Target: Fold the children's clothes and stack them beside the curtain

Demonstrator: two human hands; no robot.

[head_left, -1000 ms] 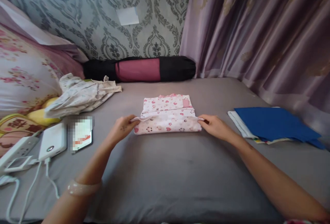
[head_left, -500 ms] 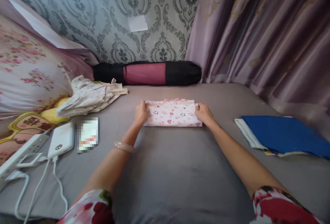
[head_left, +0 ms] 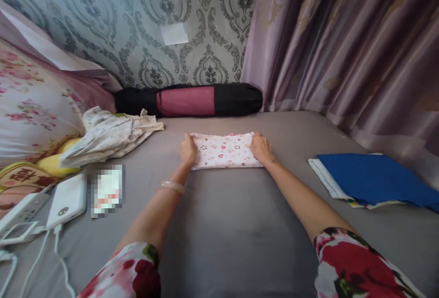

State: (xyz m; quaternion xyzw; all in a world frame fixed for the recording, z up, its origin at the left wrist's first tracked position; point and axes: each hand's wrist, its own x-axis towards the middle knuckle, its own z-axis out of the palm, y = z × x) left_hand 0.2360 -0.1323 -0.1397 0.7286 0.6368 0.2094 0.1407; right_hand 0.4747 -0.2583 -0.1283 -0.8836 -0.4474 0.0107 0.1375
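Observation:
A folded white cloth garment (head_left: 224,154) printed with pink hearts and small flowers lies on the grey bed sheet (head_left: 226,224), forming a neat oblong. My left hand (head_left: 188,150) grips its left end, fingers closed round the edge. At the far right corner, my right hand (head_left: 262,149) is closed on the fabric, the thumb side over the top. Its top edge dips a little between the two hands. Whether it is a shirt or trousers cannot be made out.
Folded blue cloth (head_left: 373,176) lies on white fabric at right. On the left are a crumpled pale garment (head_left: 115,135), a white power bank (head_left: 67,201) with cables, and a power strip (head_left: 25,211). A black-and-pink roll bag (head_left: 187,101) rests along the wall.
My right hand has shifted from the right side edge onto the far right corner. The pink frill behind the top edge now shows less. The view has turned slightly right.

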